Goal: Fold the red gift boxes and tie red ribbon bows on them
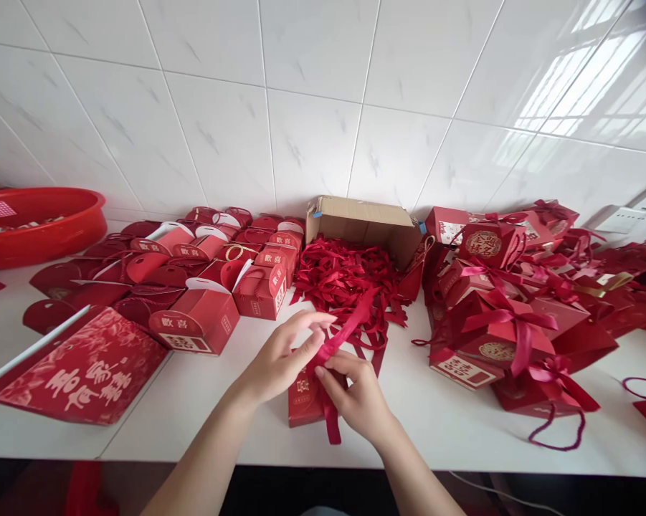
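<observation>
A satin red ribbon (351,331) runs up and right over a small red gift box (302,405) near the table's front edge. Its short tail hangs down the box front. My right hand (358,394) pinches the ribbon between thumb and fingers above the box. At the ribbon's left side is my left hand (285,355), its thumb and fingers apart and curved, with the fingertips close to the ribbon. Both hands partly hide the box. Behind them a tangled heap of red ribbons (338,276) spills from a cardboard box (366,211) lying on its side.
Rows of red gift boxes (196,319) stand at left, beside a red gift bag (86,373) lying flat. A red plastic basin (37,240) sits far left. Ribbon-tied boxes (508,330) are piled at right on the white table (193,416). Behind is a tiled wall (312,143).
</observation>
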Demonstrator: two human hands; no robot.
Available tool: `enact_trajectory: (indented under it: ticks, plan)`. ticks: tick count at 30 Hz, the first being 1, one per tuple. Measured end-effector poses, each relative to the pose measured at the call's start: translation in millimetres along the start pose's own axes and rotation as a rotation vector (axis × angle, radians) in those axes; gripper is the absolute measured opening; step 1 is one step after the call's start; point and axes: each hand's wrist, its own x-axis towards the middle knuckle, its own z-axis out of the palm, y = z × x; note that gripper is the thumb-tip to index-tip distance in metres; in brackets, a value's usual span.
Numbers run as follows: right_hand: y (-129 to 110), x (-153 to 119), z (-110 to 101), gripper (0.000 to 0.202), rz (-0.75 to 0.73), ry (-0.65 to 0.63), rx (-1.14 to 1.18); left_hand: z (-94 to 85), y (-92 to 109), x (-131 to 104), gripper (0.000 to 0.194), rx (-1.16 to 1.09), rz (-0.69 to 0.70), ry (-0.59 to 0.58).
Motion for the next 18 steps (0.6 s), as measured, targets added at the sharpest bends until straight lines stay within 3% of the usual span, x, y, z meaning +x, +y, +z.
enact_trajectory:
  ticks: [3,7,13,18]
  plan:
    - [2,1,0,0.024,0.001,-0.016,0.019,-1.6,-18,-14,0.03,0.105,-0.107,0.08]
    - [-4,2,-2,0.021,-0.02,-0.023,0.026,2.0,-33,-26,0.021,0.075,-0.174,0.122]
    - [-8,2,0,0.022,-0.033,-0.026,0.039,13.0,-34,-30,0.011,0.021,-0.122,0.201]
    - [0,1,7,0.019,0.069,0.091,0.114,17.6,-35,-35,0.013,-0.044,-0.116,0.197]
